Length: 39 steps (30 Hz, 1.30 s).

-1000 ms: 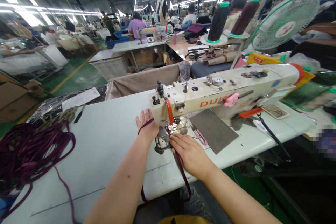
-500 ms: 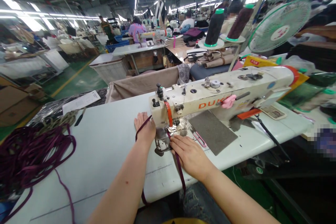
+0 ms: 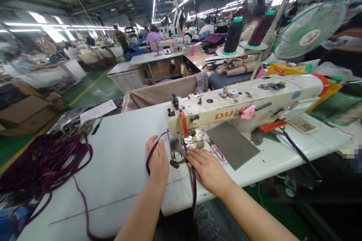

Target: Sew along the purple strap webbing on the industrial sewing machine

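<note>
A cream sewing machine (image 3: 243, 107) with orange letters stands on the white table (image 3: 113, 173). A dark purple strap (image 3: 193, 180) runs under its presser foot (image 3: 185, 147). My right hand (image 3: 207, 169) lies flat on the strap just in front of the foot, fingers pressing it down. My left hand (image 3: 158, 162) rests left of the needle, with a loop of the strap arching over its fingers toward the machine head. The strap hangs off the table's front edge between my arms.
A big heap of purple strap (image 3: 42, 162) lies at the table's left end beside a paper sheet (image 3: 97, 110). Two dark thread cones (image 3: 233, 35) and a green fan (image 3: 309, 28) stand behind the machine. Other workers sit at tables farther back.
My left hand has slid back toward me from beside the machine head, drawing the strap loop with it. The right hand stays by the presser foot. The view has shifted slightly.
</note>
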{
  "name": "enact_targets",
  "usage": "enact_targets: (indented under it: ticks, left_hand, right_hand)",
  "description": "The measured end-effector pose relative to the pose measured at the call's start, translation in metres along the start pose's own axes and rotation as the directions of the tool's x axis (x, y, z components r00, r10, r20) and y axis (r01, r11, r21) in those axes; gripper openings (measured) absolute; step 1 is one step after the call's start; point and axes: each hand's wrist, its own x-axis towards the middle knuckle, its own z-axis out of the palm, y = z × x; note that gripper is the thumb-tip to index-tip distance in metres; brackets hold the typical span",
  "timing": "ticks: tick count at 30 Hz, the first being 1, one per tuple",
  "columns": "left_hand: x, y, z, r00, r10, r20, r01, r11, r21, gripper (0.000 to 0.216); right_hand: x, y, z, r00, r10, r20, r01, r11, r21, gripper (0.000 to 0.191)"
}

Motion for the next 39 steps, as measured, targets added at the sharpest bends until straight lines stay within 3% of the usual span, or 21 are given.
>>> enact_targets:
  ticks: [4, 7, 9, 13, 15, 18, 21, 24, 25, 27, 29, 32, 35, 37, 39]
  left_hand:
    - [-0.042, 0.004, -0.02, 0.986, -0.096, 0.139, 0.104, 0.993, -0.055, 0.044]
    - [-0.07, 0.013, -0.038, 0.935, -0.138, 0.327, 0.166, 0.984, -0.06, 0.035]
    - [-0.081, 0.022, -0.051, 0.88, -0.07, 0.47, 0.128, 0.987, -0.093, 0.027]
    - [-0.083, 0.04, -0.074, 0.725, 0.088, 0.683, 0.078, 0.975, -0.21, 0.017]
    - [-0.077, 0.043, -0.082, 0.714, 0.113, 0.691, 0.058, 0.974, -0.219, 0.015]
    - [-0.064, 0.037, -0.089, 0.801, 0.105, 0.589, -0.03, 0.99, -0.135, 0.015]
    - [-0.048, 0.021, -0.086, 0.888, 0.052, 0.456, -0.102, 0.991, 0.085, 0.017]
    - [-0.034, 0.008, -0.08, 0.9, -0.03, 0.435, -0.134, 0.931, 0.341, 0.044]
    - [-0.031, 0.005, -0.078, 0.886, -0.065, 0.46, -0.14, 0.906, 0.399, 0.046]
    - [-0.027, 0.002, -0.074, 0.838, -0.144, 0.526, -0.136, 0.879, 0.457, 0.032]
    - [-0.027, 0.004, -0.072, 0.789, -0.199, 0.581, -0.106, 0.887, 0.449, 0.015]
    - [-0.034, 0.011, -0.074, 0.724, -0.258, 0.64, -0.001, 0.927, 0.374, 0.016]
    - [-0.043, 0.021, -0.081, 0.6, -0.3, 0.742, 0.136, 0.952, 0.274, 0.011]
    - [-0.046, 0.026, -0.087, 0.536, -0.297, 0.79, 0.152, 0.955, 0.256, 0.01]
    - [-0.045, 0.026, -0.092, 0.561, -0.286, 0.777, 0.105, 0.956, 0.275, 0.017]
  right_hand:
    - [-0.002, 0.0, -0.001, 1.0, -0.013, -0.01, 0.013, 1.0, 0.009, 0.028]
    - [-0.003, 0.0, -0.001, 1.0, -0.019, -0.011, 0.019, 1.0, 0.02, 0.027]
    - [-0.003, 0.001, 0.0, 1.0, -0.023, -0.013, 0.023, 0.999, 0.026, 0.026]
    - [-0.002, 0.002, 0.0, 0.999, -0.034, -0.023, 0.035, 0.999, 0.025, 0.026]
    - [-0.001, 0.001, -0.001, 0.999, -0.037, -0.026, 0.038, 0.999, 0.022, 0.026]
    - [0.0, 0.0, -0.002, 0.999, -0.039, -0.033, 0.04, 0.999, 0.018, 0.025]
    - [0.0, -0.001, -0.003, 0.999, -0.035, -0.04, 0.036, 0.999, 0.015, 0.025]
    - [0.0, -0.002, -0.004, 0.998, -0.032, -0.048, 0.032, 0.999, 0.004, 0.025]
    - [0.0, -0.002, -0.003, 0.998, -0.031, -0.051, 0.031, 1.0, -0.001, 0.024]
    - [-0.001, -0.002, -0.003, 0.998, -0.03, -0.061, 0.029, 1.0, -0.01, 0.024]
    - [-0.001, -0.003, -0.002, 0.997, -0.027, -0.073, 0.026, 1.0, -0.016, 0.023]
    - [-0.002, -0.003, -0.001, 0.996, -0.026, -0.084, 0.023, 0.999, -0.026, 0.022]
    - [-0.003, -0.003, 0.0, 0.996, -0.027, -0.084, 0.025, 0.999, -0.029, 0.022]
    - [-0.003, -0.003, 0.001, 0.996, -0.029, -0.082, 0.026, 0.999, -0.029, 0.021]
    - [-0.002, -0.003, 0.001, 0.996, -0.027, -0.086, 0.024, 0.999, -0.031, 0.021]
